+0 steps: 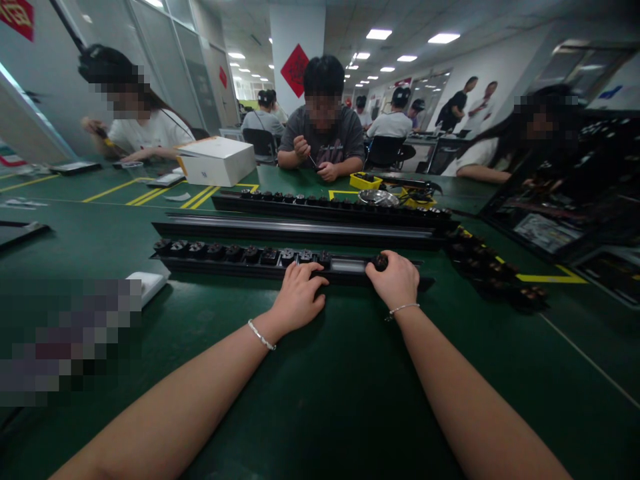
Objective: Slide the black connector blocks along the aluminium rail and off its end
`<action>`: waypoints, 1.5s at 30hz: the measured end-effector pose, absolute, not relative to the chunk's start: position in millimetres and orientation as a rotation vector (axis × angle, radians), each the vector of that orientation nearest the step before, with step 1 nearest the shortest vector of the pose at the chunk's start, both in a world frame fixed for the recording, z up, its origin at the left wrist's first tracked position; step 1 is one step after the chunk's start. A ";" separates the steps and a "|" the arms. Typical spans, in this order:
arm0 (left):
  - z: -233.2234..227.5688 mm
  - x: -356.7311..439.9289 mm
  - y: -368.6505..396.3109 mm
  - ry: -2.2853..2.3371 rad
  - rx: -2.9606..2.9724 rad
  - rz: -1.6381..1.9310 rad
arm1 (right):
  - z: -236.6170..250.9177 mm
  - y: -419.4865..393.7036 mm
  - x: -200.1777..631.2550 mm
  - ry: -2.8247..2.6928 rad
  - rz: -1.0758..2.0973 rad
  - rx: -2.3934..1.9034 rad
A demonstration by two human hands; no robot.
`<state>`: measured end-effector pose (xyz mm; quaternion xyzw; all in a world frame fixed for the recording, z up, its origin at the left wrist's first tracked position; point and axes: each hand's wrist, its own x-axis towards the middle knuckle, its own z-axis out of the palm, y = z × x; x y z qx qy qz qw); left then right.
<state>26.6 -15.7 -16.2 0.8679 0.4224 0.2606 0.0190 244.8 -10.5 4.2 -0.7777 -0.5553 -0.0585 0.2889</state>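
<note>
A long black power-strip rail (345,266) lies across the green table in front of me, its left part filled with several black socket modules (235,252). My left hand (299,295) rests on the rail's near edge, fingers spread over the last fitted modules. My right hand (395,279) is closed around one black socket module (382,261), held at the rail to the right of a bare silver stretch of channel. Both wrists wear thin bracelets.
Two more black rails (300,230) (330,205) lie behind. Loose socket modules (493,270) are heaped at right. A white box (220,160), a yellow tray (365,180) and a metal bowl (377,197) stand farther back. Three people sit across the table.
</note>
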 end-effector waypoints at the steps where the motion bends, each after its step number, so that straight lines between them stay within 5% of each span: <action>1: -16.1 26.6 -15.7 1.311 2.693 0.807 | 3.8 -10.2 245.7 -1.485 -0.153 -2.079; 45: -12.1 25.6 -17.2 1.292 2.673 0.794 | 5.6 -11.8 259.3 -1.463 -0.035 -2.090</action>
